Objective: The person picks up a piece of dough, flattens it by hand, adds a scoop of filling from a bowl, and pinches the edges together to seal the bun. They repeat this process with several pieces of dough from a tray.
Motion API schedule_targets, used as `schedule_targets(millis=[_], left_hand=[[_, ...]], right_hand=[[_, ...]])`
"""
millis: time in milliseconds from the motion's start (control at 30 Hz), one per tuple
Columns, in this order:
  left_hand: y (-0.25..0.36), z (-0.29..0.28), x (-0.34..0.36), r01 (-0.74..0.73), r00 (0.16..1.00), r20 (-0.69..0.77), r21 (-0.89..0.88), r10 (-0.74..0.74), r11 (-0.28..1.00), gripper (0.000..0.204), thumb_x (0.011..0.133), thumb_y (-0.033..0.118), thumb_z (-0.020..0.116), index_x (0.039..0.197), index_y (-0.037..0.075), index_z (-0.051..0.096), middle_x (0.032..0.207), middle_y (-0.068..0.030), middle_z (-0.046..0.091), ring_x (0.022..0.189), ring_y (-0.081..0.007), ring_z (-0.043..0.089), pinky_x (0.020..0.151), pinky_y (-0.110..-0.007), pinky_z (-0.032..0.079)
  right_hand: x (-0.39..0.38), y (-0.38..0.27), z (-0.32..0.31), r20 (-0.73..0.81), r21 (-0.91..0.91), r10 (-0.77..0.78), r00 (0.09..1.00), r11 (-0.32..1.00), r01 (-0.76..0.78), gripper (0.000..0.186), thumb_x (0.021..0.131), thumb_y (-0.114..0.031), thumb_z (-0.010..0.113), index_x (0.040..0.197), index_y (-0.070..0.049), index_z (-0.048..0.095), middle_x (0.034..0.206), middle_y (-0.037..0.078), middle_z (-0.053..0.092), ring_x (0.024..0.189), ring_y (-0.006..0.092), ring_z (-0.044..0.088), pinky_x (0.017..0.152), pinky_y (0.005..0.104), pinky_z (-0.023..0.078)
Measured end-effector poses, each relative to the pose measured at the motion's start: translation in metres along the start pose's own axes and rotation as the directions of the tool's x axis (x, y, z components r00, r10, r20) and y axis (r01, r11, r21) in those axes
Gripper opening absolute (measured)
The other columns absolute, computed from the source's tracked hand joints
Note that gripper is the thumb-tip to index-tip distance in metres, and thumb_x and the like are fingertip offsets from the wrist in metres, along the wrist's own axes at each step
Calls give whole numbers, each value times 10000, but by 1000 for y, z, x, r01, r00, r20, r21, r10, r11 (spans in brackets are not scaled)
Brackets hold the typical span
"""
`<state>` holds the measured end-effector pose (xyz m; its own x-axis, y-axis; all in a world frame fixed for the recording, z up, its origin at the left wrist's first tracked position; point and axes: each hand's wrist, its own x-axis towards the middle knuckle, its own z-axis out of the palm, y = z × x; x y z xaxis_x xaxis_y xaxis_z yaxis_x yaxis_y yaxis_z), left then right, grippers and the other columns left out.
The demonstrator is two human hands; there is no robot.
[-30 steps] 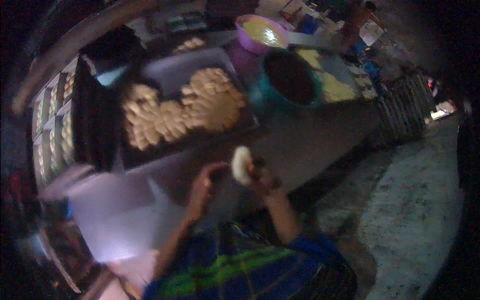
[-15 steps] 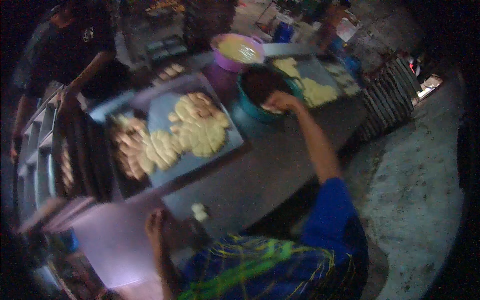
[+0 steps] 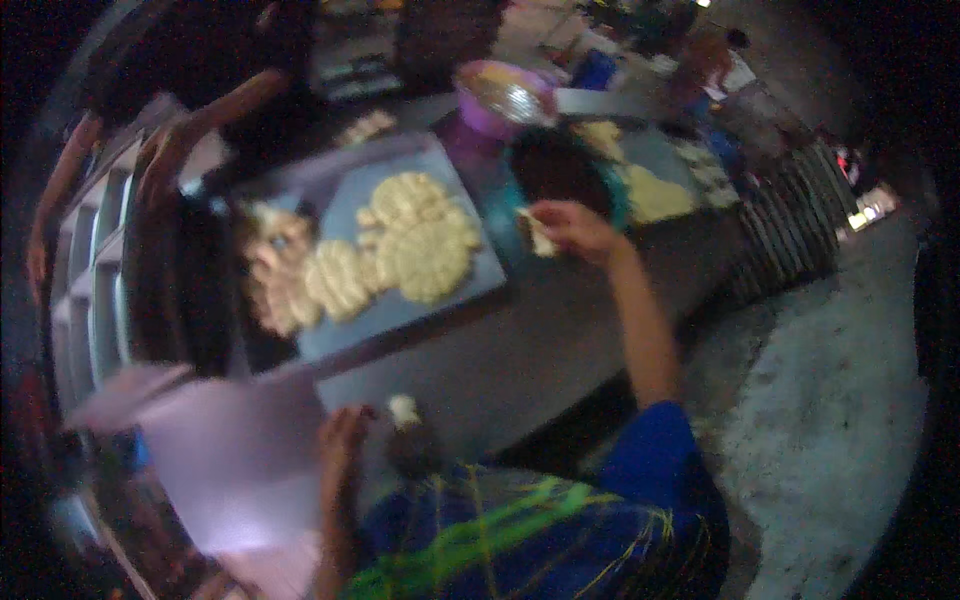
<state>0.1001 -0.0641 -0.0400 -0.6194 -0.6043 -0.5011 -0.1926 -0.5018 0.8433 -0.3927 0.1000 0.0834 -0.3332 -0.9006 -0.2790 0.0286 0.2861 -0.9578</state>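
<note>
My right hand [image 3: 582, 230] is closed on a pale flat piece [image 3: 540, 236], its kind too blurred to make out. It is at the near edge of a teal basin [image 3: 619, 190] with dark contents. Low on the left, my left hand [image 3: 345, 432] is beside a small white lump [image 3: 404, 410] on the dark worktable [image 3: 470, 365]; motion blur smears its fingers. Farther up lies a metal tray [image 3: 487, 268] bearing shaped dough [image 3: 425, 250], a round scored body with smaller lumps around it. More dough pieces [image 3: 280, 285] sit along its left side.
Behind the basin stand a purple tub [image 3: 482, 115] and another tray with flat dough [image 3: 655, 195]. Dark trays [image 3: 790, 215] are stacked at the right end. At left is a rack [image 3: 108, 255], with another person's arm [image 3: 215, 115] over it. A pale sheet [image 3: 235, 470] lies nearer.
My right hand has come out of the basin toward me, with the pale piece now showing in it. My left hand has moved right, closer to the white lump. The whole view has shifted slightly.
</note>
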Motion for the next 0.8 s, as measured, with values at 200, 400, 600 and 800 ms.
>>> schedule_targets(millis=[200, 400, 600, 800], left_hand=[[39, 80, 5, 307, 868, 493, -427, -66, 851, 448, 992, 387, 555, 1305, 68, 543, 1209, -68, 613, 1060, -211, 601, 972, -374, 468], [28, 62, -5, 280, 917, 389, -483, -83, 830, 412, 1000, 387, 542, 1286, 92, 536, 1160, -48, 620, 987, -168, 598, 916, -337, 507], [34, 56, -1, 248, 944, 331, -682, -13, 688, 393, 996, 379, 553, 1257, 86, 528, 1154, -66, 620, 975, -178, 624, 894, -332, 532], [31, 47, -6, -113, 986, 74, -350, 147, 930, 259, 929, 150, 672, 1150, 65, 566, 1103, -51, 624, 995, -150, 613, 882, -313, 511]], right_hand=[[-27, 42, 211, 90, 589, -144, 985, 805, 64, 699, 860, 2, 697, 1468, -82, 361, 1236, 84, 623, 1091, 194, 638, 922, 351, 547], [-40, 45, 278, 82, 648, -135, 987, 760, 50, 684, 883, 7, 677, 1475, -101, 353, 1291, 106, 588, 1144, 214, 613, 897, 348, 561], [-48, 59, 295, -150, 126, -289, 946, 943, 308, 466, 891, -32, 676, 1336, -106, 561, 1293, 140, 590, 1149, 262, 619, 935, 352, 548], [-57, 54, 307, 120, -767, -657, 744, 414, 489, 398, 827, -33, 672, 1216, -116, 681, 1348, 131, 548, 1113, 295, 639, 904, 377, 571]])
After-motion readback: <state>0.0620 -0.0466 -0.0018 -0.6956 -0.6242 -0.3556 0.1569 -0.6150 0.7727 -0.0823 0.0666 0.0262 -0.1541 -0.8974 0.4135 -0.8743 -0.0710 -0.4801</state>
